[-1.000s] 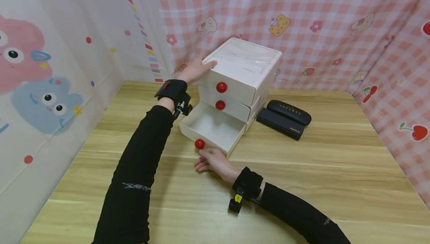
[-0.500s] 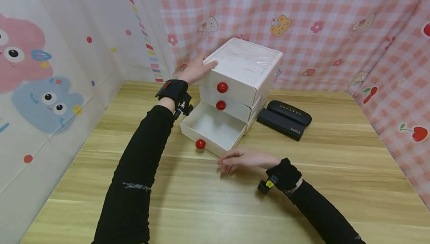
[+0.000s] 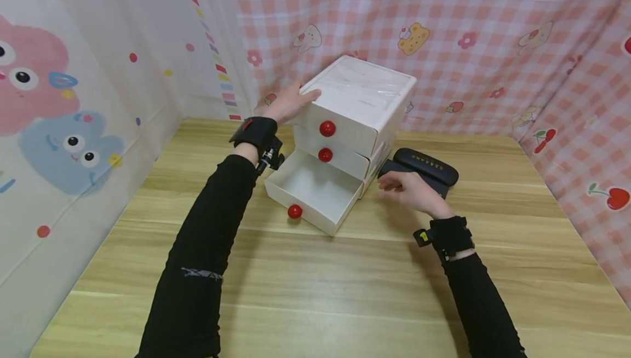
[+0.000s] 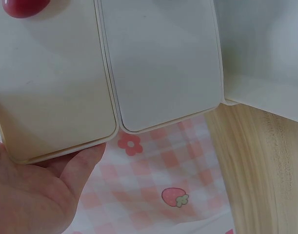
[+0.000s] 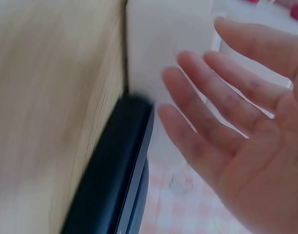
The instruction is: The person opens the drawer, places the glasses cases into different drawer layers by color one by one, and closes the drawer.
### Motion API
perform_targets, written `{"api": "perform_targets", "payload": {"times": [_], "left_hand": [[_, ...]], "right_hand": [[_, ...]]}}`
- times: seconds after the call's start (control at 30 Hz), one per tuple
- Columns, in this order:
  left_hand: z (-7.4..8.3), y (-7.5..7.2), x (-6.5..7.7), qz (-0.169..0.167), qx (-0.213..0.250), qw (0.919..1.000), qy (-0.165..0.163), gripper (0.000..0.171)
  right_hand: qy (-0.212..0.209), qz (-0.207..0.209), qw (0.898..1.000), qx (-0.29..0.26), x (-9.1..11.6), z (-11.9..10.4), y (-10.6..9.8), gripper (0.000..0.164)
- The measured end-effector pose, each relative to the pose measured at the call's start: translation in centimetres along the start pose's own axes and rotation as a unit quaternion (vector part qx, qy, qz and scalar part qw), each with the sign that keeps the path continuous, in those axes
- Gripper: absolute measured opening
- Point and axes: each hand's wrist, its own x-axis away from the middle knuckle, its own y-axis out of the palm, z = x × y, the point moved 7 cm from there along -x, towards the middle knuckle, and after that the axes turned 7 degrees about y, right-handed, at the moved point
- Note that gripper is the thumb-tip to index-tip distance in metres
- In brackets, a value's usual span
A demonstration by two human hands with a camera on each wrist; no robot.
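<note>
A white drawer cabinet with red round knobs stands at the back of the table. Its bottom drawer is pulled out and nothing is seen inside. My left hand holds the cabinet's upper left edge, thumb over the top and fingers along the side, as the left wrist view shows too. Right of the cabinet, my right hand is above a flat black case and partly hides it. In the right wrist view its fingers are spread, loosely bent, holding nothing, beside the black case.
A rounded black case with small lettering lies right behind the flat one. The wooden table stretches toward me. A pink checked curtain hangs behind, and a white patterned curtain hangs at the left.
My right hand has left the bottom drawer's front by its knob and moved right and back to the black cases. The left hand and the open drawer have stayed put.
</note>
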Motion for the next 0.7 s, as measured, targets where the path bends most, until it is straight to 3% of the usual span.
{"api": "perform_targets", "payload": {"times": [0.13, 0.37, 0.57, 0.7], "left_hand": [[0.0, 0.1, -0.1, -0.002, 0.000, 1.0000, 0.006, 0.067], [0.0, 0.1, 0.0, -0.002, 0.005, 0.9999, 0.010, 0.067], [0.0, 0.2, 0.0, -0.006, 0.009, 0.9999, 0.004, 0.068], [0.0, 0.1, 0.0, -0.007, 0.011, 0.9999, 0.003, 0.069]], "right_hand": [[0.034, 0.048, 0.998, 0.026, 0.0, 1.7, -1.3, 0.039], [0.099, 0.088, 0.985, 0.112, 0.5, 4.2, -1.9, 0.054], [0.138, 0.101, 0.971, 0.169, 0.9, 5.8, -1.5, 0.069], [0.148, 0.096, 0.965, 0.193, 0.7, 6.2, -1.2, 0.070]]}}
